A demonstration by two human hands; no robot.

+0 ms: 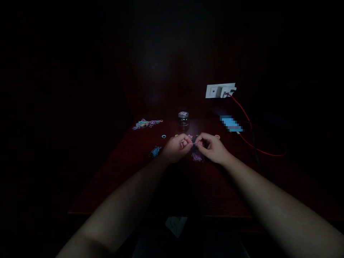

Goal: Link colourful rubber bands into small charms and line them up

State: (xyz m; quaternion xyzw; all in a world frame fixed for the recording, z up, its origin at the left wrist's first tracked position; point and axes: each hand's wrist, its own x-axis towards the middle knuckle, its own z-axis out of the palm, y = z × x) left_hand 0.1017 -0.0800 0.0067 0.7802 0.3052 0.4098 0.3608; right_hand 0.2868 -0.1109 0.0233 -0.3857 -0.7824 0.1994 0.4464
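Note:
My left hand (177, 147) and my right hand (212, 147) meet above the table, each closed in a pinch. A thin, pale elastic band (194, 143) stretches between their fingertips. Under the right fingers lies a small pile of purple elastic bands (197, 156). Beside my left wrist is a blue pile of elastic bands (155, 152). One loose light-blue band (163, 136) rests on the table, and an orange band (217, 137) shows just behind my right hand. Other bands behind the hands are partly hidden.
A mixed-colour heap of bands (146, 124) lies at the back left. Behind my hands stands a clear lidded jar (183, 118). To the right, a blurred-out phone (231, 123) is joined by a red cable (243, 107) to a charger in the wall socket (213, 91). The surroundings are very dark.

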